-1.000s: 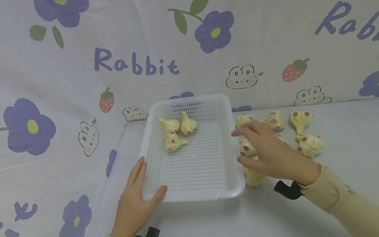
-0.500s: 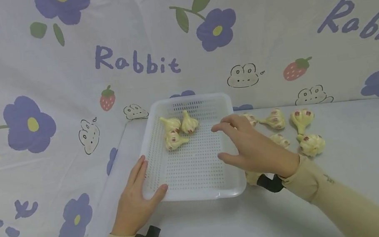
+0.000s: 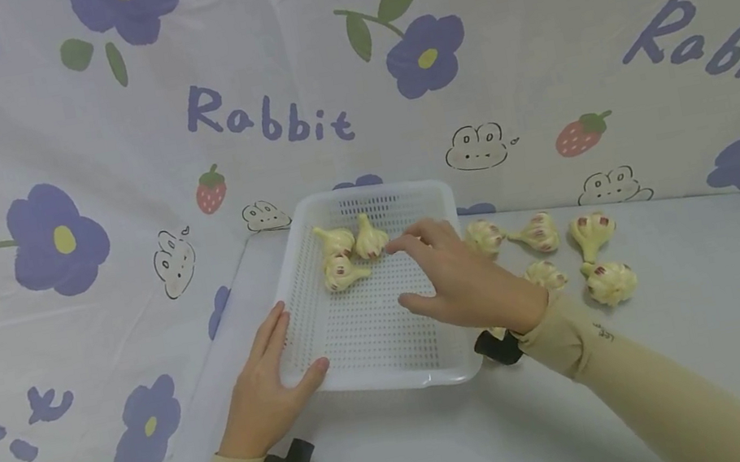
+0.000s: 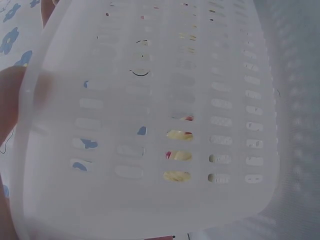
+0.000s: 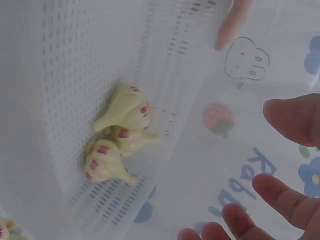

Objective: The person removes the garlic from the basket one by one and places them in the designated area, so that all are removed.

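A white plastic basket [image 3: 390, 387] with slotted walls holds three garlic bulbs [image 3: 340, 273] at its far left; the bulbs [image 5: 125, 110] also show in the right wrist view. My left hand [image 3: 262, 403] holds the basket's near left corner, thumb over the rim and fingers along the left side. In the left wrist view the basket wall [image 4: 115, 200] fills most of the frame. My right hand [image 3: 461, 281] is above the basket's right half, thumb and fingers spread apart; the right wrist view shows nothing between its fingers [image 5: 280, 195].
Right of the basket, several more garlic bulbs [image 3: 609, 281] lie on the white tabletop [image 3: 724, 301], some partly hidden by my right arm. A printed cloth [image 3: 520, 72] with flowers and lettering hangs behind and on the left.
My right hand has moved left from beside the basket's right rim to over its inside. The left hand stays on the basket, and the bulbs inside lie as before.
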`<state>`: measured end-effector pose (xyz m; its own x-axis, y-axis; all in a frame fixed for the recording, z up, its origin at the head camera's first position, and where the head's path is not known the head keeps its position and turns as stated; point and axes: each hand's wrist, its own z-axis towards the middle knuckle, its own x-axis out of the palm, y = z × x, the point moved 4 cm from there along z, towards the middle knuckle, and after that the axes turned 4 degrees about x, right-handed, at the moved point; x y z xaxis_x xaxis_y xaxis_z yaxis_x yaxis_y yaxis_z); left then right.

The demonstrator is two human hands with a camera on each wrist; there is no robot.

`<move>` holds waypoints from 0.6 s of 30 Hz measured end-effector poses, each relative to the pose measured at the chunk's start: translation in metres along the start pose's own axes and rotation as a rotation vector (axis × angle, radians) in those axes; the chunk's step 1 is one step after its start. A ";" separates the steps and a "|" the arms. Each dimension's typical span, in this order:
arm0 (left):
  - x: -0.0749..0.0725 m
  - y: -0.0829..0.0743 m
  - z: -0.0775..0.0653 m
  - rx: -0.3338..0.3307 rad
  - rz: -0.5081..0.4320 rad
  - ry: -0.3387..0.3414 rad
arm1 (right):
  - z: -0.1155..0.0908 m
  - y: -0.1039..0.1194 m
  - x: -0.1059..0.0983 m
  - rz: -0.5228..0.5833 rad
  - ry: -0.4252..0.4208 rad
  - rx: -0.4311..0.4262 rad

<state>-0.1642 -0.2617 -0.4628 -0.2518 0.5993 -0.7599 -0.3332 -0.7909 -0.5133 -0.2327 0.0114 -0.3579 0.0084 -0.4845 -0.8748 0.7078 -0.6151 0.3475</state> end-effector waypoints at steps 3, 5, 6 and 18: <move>0.000 0.000 0.000 0.002 0.000 -0.002 | 0.007 0.001 0.004 0.017 0.017 -0.003; -0.001 0.000 0.000 0.003 -0.004 -0.002 | 0.012 0.001 0.007 0.017 0.026 -0.001; -0.001 0.000 0.000 0.005 -0.005 -0.003 | 0.014 0.000 0.008 0.018 0.033 0.000; 0.000 0.000 0.000 -0.003 -0.006 0.007 | 0.034 -0.010 0.022 0.032 0.117 0.067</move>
<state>-0.1645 -0.2619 -0.4622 -0.2437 0.6030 -0.7596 -0.3316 -0.7878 -0.5190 -0.2641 -0.0140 -0.3688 0.1150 -0.4313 -0.8949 0.6571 -0.6425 0.3941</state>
